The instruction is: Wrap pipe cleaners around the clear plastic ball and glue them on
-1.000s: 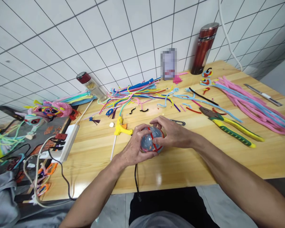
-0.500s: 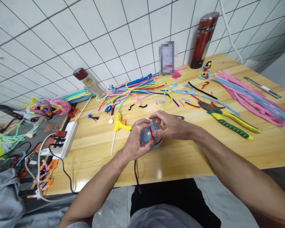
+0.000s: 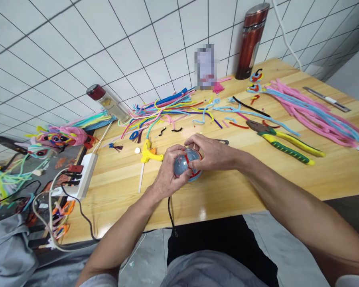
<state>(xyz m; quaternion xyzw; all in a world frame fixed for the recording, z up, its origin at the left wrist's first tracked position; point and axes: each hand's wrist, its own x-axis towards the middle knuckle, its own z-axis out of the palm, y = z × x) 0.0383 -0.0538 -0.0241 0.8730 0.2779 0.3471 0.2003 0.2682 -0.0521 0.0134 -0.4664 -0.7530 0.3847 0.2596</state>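
Observation:
Between my hands is a clear, shiny ball (image 3: 181, 164) with red pipe cleaner strips (image 3: 189, 169) across it and some light blue at its lower edge. My left hand (image 3: 171, 171) wraps around the ball's left side, thumb at the front. From the right, my right hand (image 3: 208, 153) grips the top and right side, its thumb lying against a red strip. Its palm hides part of the ball. Just left of my left hand lies a yellow glue gun (image 3: 151, 152) with a white glue stick in it.
Yellow-green pliers (image 3: 283, 143) lie to the right, near pink and blue pipe cleaners (image 3: 311, 111). More pipe cleaners (image 3: 164, 105) spread along the back. A red thermos (image 3: 251, 42), a glass bottle (image 3: 115, 107) and a blurred phone (image 3: 205, 67) stand behind. A power strip (image 3: 86, 175) sits left.
The camera view has shifted slightly, so the tabletop things sit a little further left and higher. Both hands keep their hold on the ball, with the right thumb moved slightly over the red strip.

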